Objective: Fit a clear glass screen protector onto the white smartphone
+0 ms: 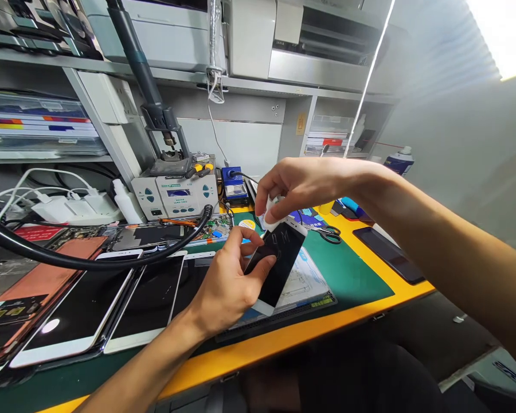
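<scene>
My left hand (230, 281) grips a white-framed smartphone (286, 261) by its left side, with the thumb lying on the dark screen. The phone is tilted above a work pad (316, 275) with a printed drawing. Marks that look like letters show on the glass. At the phone's upper end, my right hand (298, 186) pinches a small crumpled white wipe (270, 215) between thumb and fingers. Whether the wipe touches the glass I cannot tell.
White-framed phone screens (81, 310) lie at the left, with a black hose (112, 264) arching over them. A soldering station (176, 195) stands behind. Scissors (329, 234) and a dark phone (387, 252) lie on the right of the green mat (356, 278).
</scene>
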A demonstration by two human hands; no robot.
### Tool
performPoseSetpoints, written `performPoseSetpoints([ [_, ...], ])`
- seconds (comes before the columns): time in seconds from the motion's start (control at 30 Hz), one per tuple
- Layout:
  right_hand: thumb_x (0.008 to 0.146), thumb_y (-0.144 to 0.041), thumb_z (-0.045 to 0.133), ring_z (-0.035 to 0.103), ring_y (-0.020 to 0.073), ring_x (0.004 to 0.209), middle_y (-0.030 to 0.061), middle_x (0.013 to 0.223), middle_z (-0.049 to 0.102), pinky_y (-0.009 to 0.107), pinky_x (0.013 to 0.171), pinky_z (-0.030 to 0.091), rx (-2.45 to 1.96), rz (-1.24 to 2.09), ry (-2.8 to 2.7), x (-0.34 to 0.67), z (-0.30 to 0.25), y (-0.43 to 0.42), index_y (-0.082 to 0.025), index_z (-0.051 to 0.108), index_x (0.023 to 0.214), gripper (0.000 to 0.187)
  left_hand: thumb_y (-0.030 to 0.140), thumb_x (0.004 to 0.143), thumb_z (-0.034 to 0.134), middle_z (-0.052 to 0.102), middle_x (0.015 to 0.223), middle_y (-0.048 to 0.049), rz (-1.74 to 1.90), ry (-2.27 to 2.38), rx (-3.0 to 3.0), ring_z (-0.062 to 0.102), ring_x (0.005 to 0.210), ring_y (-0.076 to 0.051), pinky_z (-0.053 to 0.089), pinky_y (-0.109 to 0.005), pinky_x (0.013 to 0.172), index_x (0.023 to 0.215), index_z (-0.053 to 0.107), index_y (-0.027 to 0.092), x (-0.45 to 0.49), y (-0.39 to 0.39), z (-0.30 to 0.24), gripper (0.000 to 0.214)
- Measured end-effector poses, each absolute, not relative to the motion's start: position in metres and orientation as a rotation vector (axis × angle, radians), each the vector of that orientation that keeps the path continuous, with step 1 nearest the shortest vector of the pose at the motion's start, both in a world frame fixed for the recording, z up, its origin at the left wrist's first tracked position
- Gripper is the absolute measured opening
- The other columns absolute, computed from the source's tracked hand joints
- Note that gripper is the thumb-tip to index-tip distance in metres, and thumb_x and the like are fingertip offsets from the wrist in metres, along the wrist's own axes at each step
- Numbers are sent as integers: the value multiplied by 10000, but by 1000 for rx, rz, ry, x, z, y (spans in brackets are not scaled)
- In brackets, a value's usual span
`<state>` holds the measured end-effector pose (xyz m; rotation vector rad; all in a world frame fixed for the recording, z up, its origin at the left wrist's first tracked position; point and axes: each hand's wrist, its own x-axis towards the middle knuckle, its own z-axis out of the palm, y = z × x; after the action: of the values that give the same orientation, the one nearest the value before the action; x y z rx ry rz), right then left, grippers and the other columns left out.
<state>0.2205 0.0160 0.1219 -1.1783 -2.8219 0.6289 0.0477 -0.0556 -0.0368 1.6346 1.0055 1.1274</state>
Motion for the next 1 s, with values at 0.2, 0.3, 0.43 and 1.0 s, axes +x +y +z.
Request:
performPoseSetpoints([
  [0.2, 813, -271, 721, 497, 108, 603, 8, 702, 648, 287, 547, 327, -1263, 601, -2965, 206, 126, 11, -157, 790, 947, 189, 315, 941, 634, 363, 634, 115, 1117, 977, 1618, 198, 477, -66, 120, -230, 422, 1000, 406, 270, 47, -57, -36, 239],
  [0.3, 876, -355, 669, 418, 91, 540, -22, 607, 559, 293, 515, 281, -1238, 575, -3029, 206, 126, 10, -151, 784, 900, 236, 314, 940, 639, 387, 646, 111, 1123, 975, 1620, 208, 476, -61, 134, -223, 426, 996, 407, 266, 46, -57, -36, 243],
  [0.43, 881, -436, 672, 405, 92, 553, -31, 608, 536, 291, 523, 286, -1177, 605, -3094, 208, 127, 9, -155, 790, 926, 308, 324, 941, 639, 458, 698, 95, 1128, 962, 1612, 224, 470, -49, 159, -223, 440, 1012, 413, 262, 46, -55, -39, 245],
  [1.0, 820, -260, 710, 479, 120, 677, -7, 768, 589, 285, 575, 341, -1101, 652, -2979, 211, 117, 9, -155, 737, 1105, 305, 280, 939, 624, 379, 641, 116, 1129, 955, 1610, 214, 475, -58, 145, -205, 416, 989, 397, 262, 49, -56, -34, 233],
])
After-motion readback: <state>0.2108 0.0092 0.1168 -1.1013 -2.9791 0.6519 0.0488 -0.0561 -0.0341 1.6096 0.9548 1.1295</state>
